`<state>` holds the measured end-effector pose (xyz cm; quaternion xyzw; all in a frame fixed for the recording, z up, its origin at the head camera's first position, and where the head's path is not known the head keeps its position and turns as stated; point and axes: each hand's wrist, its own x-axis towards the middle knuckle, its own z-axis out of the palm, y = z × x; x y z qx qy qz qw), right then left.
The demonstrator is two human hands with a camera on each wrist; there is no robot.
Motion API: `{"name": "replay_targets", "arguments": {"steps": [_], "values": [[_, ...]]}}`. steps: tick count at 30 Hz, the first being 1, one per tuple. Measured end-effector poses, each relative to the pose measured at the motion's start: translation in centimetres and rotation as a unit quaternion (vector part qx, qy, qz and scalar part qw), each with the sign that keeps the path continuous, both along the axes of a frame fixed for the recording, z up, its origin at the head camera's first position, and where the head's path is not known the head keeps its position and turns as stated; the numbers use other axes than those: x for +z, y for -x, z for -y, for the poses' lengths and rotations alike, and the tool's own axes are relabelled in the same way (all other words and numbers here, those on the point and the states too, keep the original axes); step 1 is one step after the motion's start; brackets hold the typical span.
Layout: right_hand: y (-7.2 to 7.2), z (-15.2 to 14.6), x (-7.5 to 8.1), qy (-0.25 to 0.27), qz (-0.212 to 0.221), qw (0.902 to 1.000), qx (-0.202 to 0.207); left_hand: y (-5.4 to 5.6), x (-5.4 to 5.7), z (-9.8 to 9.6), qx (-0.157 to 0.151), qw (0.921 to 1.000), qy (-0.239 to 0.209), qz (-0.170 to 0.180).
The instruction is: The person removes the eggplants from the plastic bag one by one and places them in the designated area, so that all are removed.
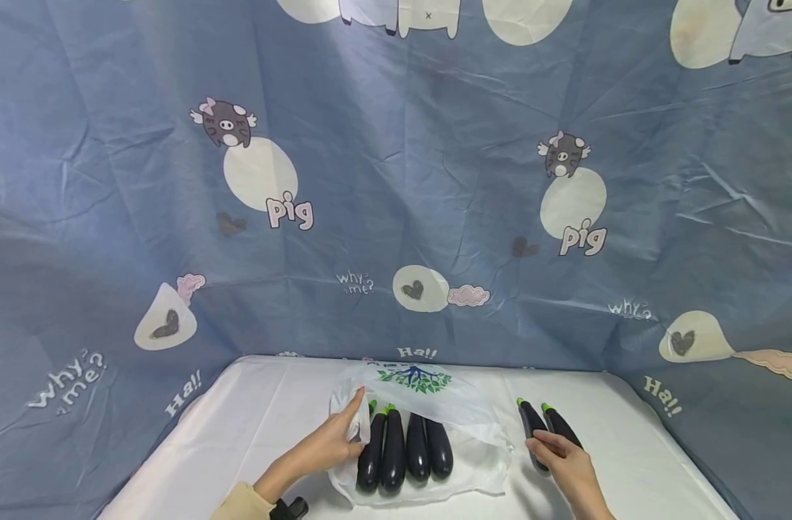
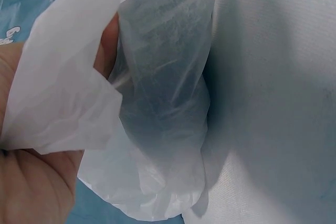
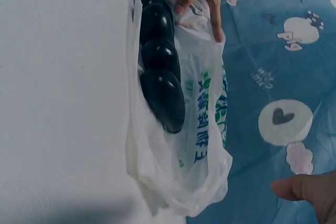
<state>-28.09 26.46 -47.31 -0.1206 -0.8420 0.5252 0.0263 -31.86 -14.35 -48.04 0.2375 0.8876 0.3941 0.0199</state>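
A white plastic bag with a green tree print lies on its side, mouth towards me. Several dark eggplants lie side by side inside it. My left hand grips the bag's left edge, the film folded over its fingers; in the left wrist view, the film covers much of that hand. To the right of the bag, two more eggplants lie on the table. Over the nearer eggplant is my right hand, thumb at its left side and fingers across it. Only the thumb shows in the right wrist view.
A white cloth covers the table. Behind it and at both sides hangs a blue patterned curtain. A small black object is by my left wrist at the near edge.
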Motion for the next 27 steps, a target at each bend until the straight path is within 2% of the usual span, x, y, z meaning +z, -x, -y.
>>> {"name": "replay_targets", "arguments": {"steps": [27], "values": [[-0.2,4.2,0.9,-0.016,-0.024,0.9990,0.035,-0.1,0.1,-0.1,0.002,1.0000,-0.007,0.002]]}}
